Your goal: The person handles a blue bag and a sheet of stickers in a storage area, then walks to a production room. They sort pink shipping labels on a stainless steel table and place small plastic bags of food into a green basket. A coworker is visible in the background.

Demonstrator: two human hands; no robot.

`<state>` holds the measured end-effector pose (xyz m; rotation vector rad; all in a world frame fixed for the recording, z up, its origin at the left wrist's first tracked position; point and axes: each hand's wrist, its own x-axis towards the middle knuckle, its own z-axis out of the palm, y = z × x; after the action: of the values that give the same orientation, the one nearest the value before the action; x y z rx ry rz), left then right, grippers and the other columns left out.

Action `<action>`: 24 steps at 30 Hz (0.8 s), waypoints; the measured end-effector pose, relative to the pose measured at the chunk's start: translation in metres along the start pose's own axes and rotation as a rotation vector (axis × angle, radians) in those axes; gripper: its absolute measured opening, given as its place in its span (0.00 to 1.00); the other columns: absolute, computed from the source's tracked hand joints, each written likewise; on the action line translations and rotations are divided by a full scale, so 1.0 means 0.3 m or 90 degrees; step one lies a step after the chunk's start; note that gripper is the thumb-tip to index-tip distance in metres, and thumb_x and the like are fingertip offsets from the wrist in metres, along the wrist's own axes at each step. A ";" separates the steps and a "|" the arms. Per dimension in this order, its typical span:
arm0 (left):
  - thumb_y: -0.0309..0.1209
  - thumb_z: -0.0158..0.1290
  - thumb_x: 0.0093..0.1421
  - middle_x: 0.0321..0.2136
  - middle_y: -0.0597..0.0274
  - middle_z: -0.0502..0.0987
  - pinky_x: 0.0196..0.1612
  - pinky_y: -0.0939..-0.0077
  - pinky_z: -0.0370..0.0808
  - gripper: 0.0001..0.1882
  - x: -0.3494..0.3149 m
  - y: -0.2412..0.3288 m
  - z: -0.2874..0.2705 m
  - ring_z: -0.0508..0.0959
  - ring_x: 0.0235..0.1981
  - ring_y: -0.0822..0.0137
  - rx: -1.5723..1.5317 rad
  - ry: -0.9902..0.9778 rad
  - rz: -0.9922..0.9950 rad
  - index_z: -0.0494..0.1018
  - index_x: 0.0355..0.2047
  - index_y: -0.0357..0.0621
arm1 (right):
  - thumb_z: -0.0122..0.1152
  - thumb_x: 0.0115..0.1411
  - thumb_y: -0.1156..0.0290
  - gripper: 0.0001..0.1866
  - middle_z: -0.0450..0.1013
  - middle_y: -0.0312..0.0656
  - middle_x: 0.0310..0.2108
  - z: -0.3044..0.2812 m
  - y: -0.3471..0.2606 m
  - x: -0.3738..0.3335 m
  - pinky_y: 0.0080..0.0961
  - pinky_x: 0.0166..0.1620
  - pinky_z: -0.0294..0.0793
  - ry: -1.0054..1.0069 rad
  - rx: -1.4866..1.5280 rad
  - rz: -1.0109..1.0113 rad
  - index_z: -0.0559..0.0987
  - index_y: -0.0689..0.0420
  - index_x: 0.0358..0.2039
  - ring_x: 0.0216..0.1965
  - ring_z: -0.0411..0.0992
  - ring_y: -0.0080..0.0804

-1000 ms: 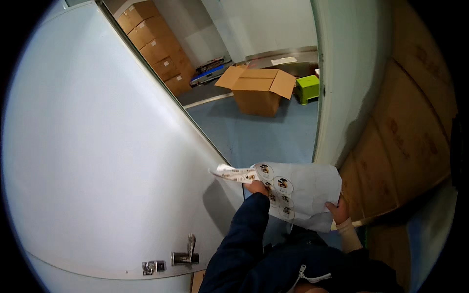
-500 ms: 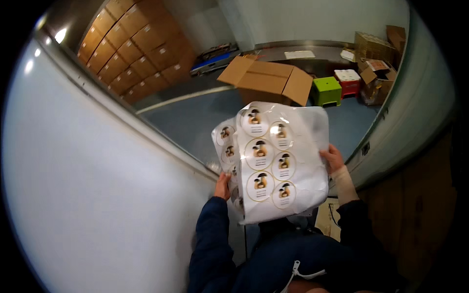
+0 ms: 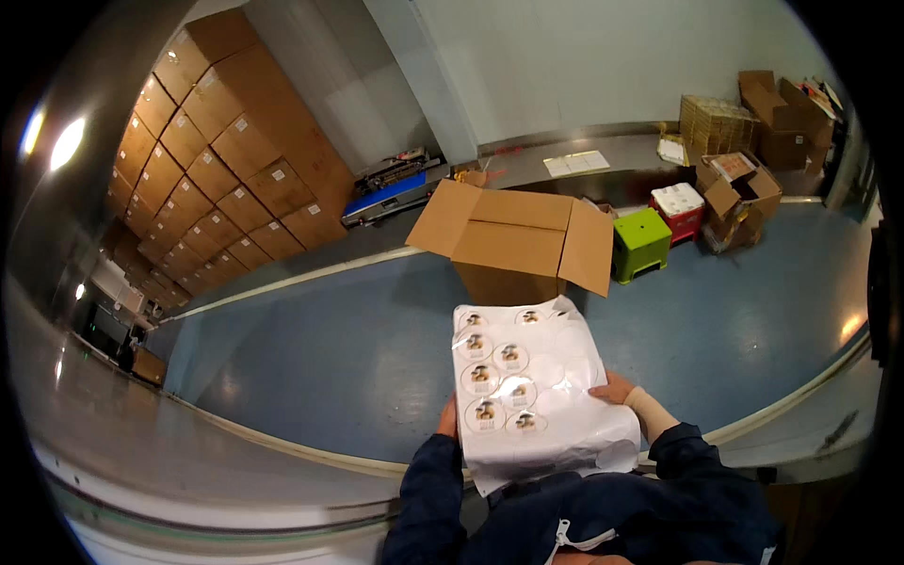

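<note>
White sticker sheets [image 3: 556,435] hang before my body, their left part covered with several round labels that show a dark mushroom-like picture. On the right part of the top sheet, only faint circles show. My left hand [image 3: 449,416] is closed on the left edge, its fingers mostly hidden behind the sheets. At the right edge, my right hand [image 3: 616,388] grips the sheets with the fingers on the upper face. Just beyond the far edge stands a large open cardboard box [image 3: 508,273] with its flaps spread.
Right of the box are a green stool [image 3: 641,243], a red stool with a white top [image 3: 678,209] and an open carton [image 3: 739,202]. Stacked cartons [image 3: 221,141] rise at the left, near a blue flat device [image 3: 395,196]. A pale floor strip [image 3: 311,460] crosses in front of me.
The view has swung past the white panel on the left into the room, and the box looks nearer. The sticker sheets sit lower and more tilted, still in both hands.
</note>
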<state>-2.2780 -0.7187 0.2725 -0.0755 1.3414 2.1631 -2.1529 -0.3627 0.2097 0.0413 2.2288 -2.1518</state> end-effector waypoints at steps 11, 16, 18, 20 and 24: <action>0.49 0.41 0.59 0.53 0.46 0.58 0.51 0.58 0.65 0.33 0.446 0.319 -0.083 0.66 0.48 0.51 -0.038 0.114 0.032 0.51 0.55 0.35 | 0.57 0.46 0.78 0.25 0.71 0.41 0.40 -0.436 -0.079 0.742 0.25 0.44 0.69 0.214 0.265 -0.014 0.67 0.62 0.48 0.38 0.69 0.29; 0.42 0.39 0.58 0.49 0.46 0.62 0.51 0.55 0.65 0.28 0.655 0.197 -0.451 0.65 0.50 0.49 -0.181 0.303 0.055 0.53 0.54 0.37 | 0.55 0.46 0.79 0.25 0.71 0.42 0.40 -0.670 -0.143 1.232 0.27 0.41 0.71 0.252 0.292 -0.110 0.67 0.62 0.48 0.36 0.70 0.30; 0.42 0.38 0.57 0.49 0.48 0.62 0.47 0.57 0.66 0.27 0.688 0.148 -0.528 0.65 0.49 0.48 -0.266 0.427 -0.031 0.54 0.52 0.38 | 0.55 0.47 0.78 0.25 0.71 0.43 0.40 -0.768 -0.123 1.414 0.27 0.41 0.71 0.278 0.204 -0.015 0.67 0.62 0.49 0.36 0.70 0.31; 0.43 0.37 0.57 0.50 0.49 0.62 0.42 0.59 0.68 0.25 0.662 0.127 -0.573 0.66 0.48 0.48 -0.306 0.530 -0.098 0.55 0.51 0.39 | 0.55 0.48 0.75 0.25 0.71 0.44 0.40 -0.757 -0.232 1.569 0.28 0.40 0.71 0.290 0.234 0.104 0.66 0.62 0.49 0.36 0.70 0.32; 0.43 0.38 0.58 0.44 0.56 0.65 0.43 0.58 0.65 0.19 0.762 0.260 -0.396 0.66 0.47 0.55 0.887 0.112 -0.249 0.61 0.44 0.44 | 0.55 0.49 0.74 0.25 0.71 0.45 0.39 -0.880 -0.252 1.909 0.28 0.39 0.72 0.282 0.300 0.005 0.66 0.62 0.49 0.35 0.71 0.33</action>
<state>-2.5359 -0.7407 0.1986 0.0263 2.3698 0.5990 -2.7318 -0.1078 0.2659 0.5911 1.8122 -2.8332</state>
